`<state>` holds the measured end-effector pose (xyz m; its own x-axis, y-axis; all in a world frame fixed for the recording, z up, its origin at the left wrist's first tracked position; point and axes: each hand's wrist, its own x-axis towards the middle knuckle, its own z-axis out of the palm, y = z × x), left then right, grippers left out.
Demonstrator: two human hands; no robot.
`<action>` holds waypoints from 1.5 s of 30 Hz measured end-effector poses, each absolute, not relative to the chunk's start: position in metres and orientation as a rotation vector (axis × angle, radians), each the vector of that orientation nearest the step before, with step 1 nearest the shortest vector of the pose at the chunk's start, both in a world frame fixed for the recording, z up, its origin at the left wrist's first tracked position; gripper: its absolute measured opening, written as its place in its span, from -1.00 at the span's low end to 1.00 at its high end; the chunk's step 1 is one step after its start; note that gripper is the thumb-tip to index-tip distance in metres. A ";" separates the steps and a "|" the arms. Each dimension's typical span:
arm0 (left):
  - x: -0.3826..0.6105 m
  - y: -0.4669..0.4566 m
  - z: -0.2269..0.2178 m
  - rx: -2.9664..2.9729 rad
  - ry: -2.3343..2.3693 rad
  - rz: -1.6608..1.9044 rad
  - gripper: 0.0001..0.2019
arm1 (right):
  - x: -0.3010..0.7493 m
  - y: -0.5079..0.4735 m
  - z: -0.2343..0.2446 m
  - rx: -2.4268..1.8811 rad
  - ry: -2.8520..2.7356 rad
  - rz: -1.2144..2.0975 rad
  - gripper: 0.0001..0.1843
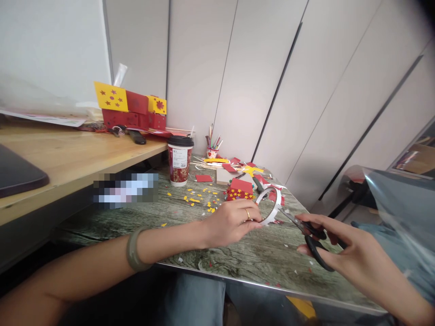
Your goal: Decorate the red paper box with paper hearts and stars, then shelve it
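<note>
My left hand (pixel 234 222), with a gold ring on one finger, pinches the lower left edge of a white paper ring (pixel 277 203). The paper ring is held up over the table, and its outer edge looks notched. In my right hand (pixel 353 246) is a pair of scissors (pixel 317 246) with black handles. The handles are spread, and the blades point left at the right side of the paper ring; I cannot tell whether they touch it. Just behind my left hand stands a small red box with yellow stars (pixel 239 190).
Yellow and white paper scraps (pixel 199 197) litter the wood-grain table (pixel 238 258). A lidded paper cup (pixel 179 163) stands at the back left, near a pen holder (pixel 212 151). Red and yellow boxes (pixel 136 106) sit on the raised wooden shelf (pixel 84 154). Clear plastic (pixel 401 194) hangs at right.
</note>
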<state>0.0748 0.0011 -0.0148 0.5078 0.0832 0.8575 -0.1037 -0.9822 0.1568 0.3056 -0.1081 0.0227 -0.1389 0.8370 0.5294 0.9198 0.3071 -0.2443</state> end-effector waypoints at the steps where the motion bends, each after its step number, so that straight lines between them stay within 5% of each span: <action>1: 0.075 0.001 -0.015 2.562 -0.020 1.471 -0.86 | 0.306 -0.108 0.023 -1.551 -1.995 -0.181 -0.52; 45: 0.075 0.002 -0.016 2.599 -0.037 1.457 -0.86 | 0.311 -0.112 0.031 -1.593 -2.075 -0.280 -0.65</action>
